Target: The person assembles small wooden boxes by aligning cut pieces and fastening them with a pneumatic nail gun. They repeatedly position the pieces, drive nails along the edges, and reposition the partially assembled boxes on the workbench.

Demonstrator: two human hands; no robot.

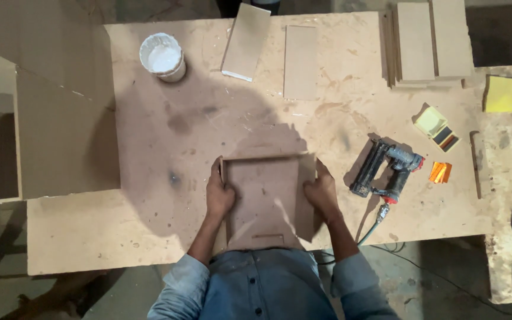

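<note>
So both hands are clamped on a shallow open wooden box (263, 198), basically a little tray made of brown board strips. Left hand (218, 195) grips the left wall, fingers curled over the edge, and right hand (321, 194) does the same on the right wall. The box sits flat at the near edge of the workbench (149, 225), right in front of the person's chest, with its near end running under the blue shirt so you can't see that part.

Nothing's really blocking the hands. Just to the right of the right hand there's a pneumatic nail gun (386, 172) lying on its side, its hose (370, 231) dropping off the bench edge. Past that, a small orange packet (440, 172) and a pale open box of nail strips (438, 127). Further back there's a white tub of glue (163, 57) at the far left, two loose board pieces (274, 50) in the middle, and a stack of cut boards (431, 44) at the far right. A yellow pad (502, 94) sits on the next bench over.

Both forearms come in from the bottom, sleeves rolled up, elbows tucked, wrists angled inward toward the box.

Left side of the picture is pretty dark, big sheets of board there, hard to make out much. Something round and dark is cut off at the right edge too.
</note>
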